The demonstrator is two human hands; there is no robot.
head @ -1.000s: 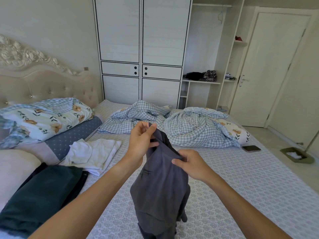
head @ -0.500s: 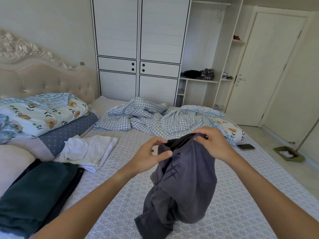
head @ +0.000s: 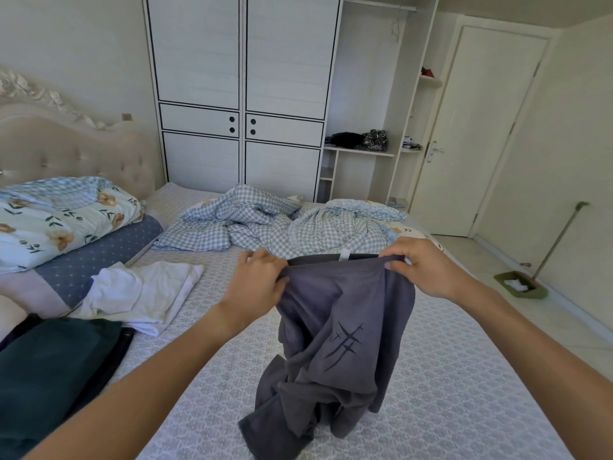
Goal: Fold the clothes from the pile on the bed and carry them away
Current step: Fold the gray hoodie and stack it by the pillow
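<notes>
No readable words, brand names or numbers appear anywhere in the bedroom. The only sign is a dark printed emblem of crossed slash strokes with small star points on the front of the grey garment (head: 345,327). A small white tag at its waistband, above the emblem, is too small to read.

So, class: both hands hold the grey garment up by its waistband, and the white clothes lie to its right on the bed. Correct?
Not quite. The head view shows the white clothes lying to the left of the grey garment, not the right. Both hands, left and right, do hold its waistband.
</notes>
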